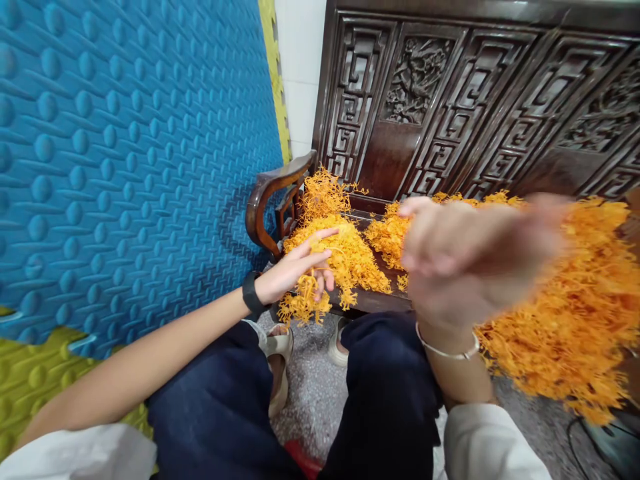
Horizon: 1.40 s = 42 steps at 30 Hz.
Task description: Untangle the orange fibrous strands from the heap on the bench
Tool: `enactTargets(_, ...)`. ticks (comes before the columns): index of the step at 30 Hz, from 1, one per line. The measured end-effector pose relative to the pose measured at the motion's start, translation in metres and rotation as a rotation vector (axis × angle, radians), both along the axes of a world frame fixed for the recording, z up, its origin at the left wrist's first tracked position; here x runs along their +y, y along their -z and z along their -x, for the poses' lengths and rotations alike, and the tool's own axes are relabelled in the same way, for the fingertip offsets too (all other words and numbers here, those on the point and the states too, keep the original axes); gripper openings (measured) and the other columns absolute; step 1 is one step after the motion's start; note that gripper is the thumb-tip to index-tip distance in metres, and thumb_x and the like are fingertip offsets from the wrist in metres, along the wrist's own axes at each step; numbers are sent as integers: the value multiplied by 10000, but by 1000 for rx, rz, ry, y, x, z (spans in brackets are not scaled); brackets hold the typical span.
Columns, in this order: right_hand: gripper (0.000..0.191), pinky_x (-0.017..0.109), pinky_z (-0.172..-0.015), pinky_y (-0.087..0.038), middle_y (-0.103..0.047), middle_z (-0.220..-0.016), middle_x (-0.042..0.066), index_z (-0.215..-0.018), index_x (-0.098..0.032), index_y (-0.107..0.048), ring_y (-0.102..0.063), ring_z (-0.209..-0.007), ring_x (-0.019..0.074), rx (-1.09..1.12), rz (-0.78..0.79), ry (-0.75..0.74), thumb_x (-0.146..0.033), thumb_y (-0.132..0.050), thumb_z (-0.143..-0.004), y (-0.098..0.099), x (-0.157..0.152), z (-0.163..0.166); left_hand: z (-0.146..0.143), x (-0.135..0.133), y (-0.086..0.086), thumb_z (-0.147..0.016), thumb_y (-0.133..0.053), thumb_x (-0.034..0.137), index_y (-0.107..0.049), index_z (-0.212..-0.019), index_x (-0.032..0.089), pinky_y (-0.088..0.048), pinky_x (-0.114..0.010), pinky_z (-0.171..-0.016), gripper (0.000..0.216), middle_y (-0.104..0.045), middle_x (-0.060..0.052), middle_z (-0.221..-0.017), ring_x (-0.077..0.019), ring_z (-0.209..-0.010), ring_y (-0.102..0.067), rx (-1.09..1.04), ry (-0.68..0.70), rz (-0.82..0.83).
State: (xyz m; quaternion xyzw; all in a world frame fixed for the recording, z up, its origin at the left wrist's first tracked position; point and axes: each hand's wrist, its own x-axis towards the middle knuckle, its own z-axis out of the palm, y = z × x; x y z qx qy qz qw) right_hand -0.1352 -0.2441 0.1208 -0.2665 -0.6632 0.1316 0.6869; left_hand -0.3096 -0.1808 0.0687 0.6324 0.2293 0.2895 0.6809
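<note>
A heap of orange stringy plastic sprigs [350,257] lies along the seat of a dark carved wooden bench [400,93]. My left hand [299,267], with a black wristband, rests on the left end of the heap, fingers partly curled round a small clump of sprigs [303,303] that hangs over the seat's edge. My right hand [465,257] is raised in front of the heap and smeared by motion; a thin bracelet is on its wrist. A much larger mass of sprigs [575,320] spreads behind and to the right of it.
A blue embossed foam mat [125,147] covers the wall on the left, with a yellow-green mat [35,373] below it. The bench's curved armrest [270,193] is at the left end. My knees in dark trousers and sandals stand over speckled floor [310,387]. A cable lies at the bottom right.
</note>
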Motion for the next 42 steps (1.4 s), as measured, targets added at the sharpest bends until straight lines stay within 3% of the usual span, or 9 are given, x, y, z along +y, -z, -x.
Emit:
enactTargets(2,308,288,-722,-494,-541,-658,-28,-648,-214,-555,-560,-646,96,86,-4,35,-330,-466,-920,-1,23,6,4,0,0,-911,-447,352,-157,-1462,245,-453,-248,-457,632,-655,-4,-591,-142,-414,-582,4,-23,-16)
enactTargets(5,107,268,-709,-465,-601,-817,-8,-797,-197,-607,-576,-767,104,20,229,13,-293,-652,-788,5,55,6,10,-3,-3,-910,-446,336,-143,-1466,227,-453,-238,-434,643,-660,-5,-587,-144,-402,-586,-2,-45,-24)
enactTargets(9,254,284,-665,-474,-629,-757,6,-843,-181,-614,-592,-676,111,-142,659,-284,-419,-653,-761,21,73,-5,15,-8,-8,-903,-470,337,-170,-1460,197,-466,-231,-425,648,-657,-1,-590,-137,-400,-589,-5,-72,-51)
enactTargets(11,286,295,-668,-480,-625,-695,6,-782,-172,-615,-591,-643,115,-201,753,-405,-454,-653,-752,30,75,-6,16,-10,-9,-898,-487,350,-188,-1455,192,-471,-230,-424,652,-651,3,-597,-132,-403,-588,-2,-79,-60)
enactTargets(21,283,276,-641,-456,-590,-607,-14,-686,-169,-642,-542,-582,91,-117,805,-482,-443,-653,-753,54,84,11,20,-4,-1,-870,-528,398,-232,-1309,186,-480,-239,-406,570,-643,7,-616,-145,-432,-600,75,-22,-64)
enactTargets(26,241,277,-652,-460,-600,-605,-20,-648,-169,-634,-546,-587,92,-84,831,-425,-389,-728,-673,54,88,15,21,3,6,-835,-562,396,-312,-1028,203,-452,-223,-438,370,-640,23,-591,-134,-427,-599,151,-36,-83)
enactTargets(32,185,283,-697,-462,-611,-638,-22,-684,-176,-651,-569,-641,104,28,772,-384,-328,-749,-643,49,88,4,32,18,8,-850,-515,431,-393,-1050,186,-483,-291,-564,339,-695,-45,-755,-161,-503,-644,337,44,75)
enactTargets(38,176,287,-732,-455,-618,-709,-19,-716,-189,-651,-569,-692,107,-25,741,-401,-326,-747,-660,52,83,0,43,34,10,-780,-633,411,-616,-1010,143,-447,-312,-889,354,-668,-84,-1053,-194,-983,-622,402,47,-260)
enactTargets(42,170,291,-749,-450,-637,-775,-8,-700,-189,-665,-573,-736,112,-195,733,-473,-314,-766,-646,55,82,3,44,35,10,-739,-685,380,-641,-1062,187,-418,-328,-950,379,-628,-65,-1180,-204,-1121,-548,403,31,-410)
